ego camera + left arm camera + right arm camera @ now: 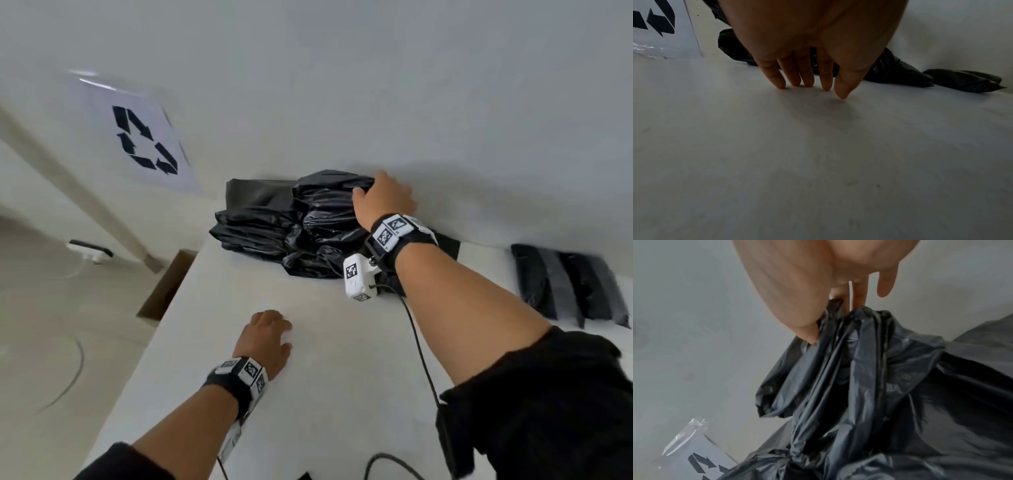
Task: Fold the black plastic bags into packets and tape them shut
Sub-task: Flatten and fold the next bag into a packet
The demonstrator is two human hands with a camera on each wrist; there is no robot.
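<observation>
White counter [308, 377] is meeting a pale wall, where black plastic bags [274, 233] are lying heaped. Right hand [383, 202] is pinching the top bag's gathered edge; left hand [267, 339] is resting with fingers [807, 78] relaxed, apparently touching the counter. Lifting slowly should free one bag alone.

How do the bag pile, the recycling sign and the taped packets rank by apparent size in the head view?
1. bag pile
2. recycling sign
3. taped packets

The sign and packets look close, and blur makes their order unsure.
</observation>
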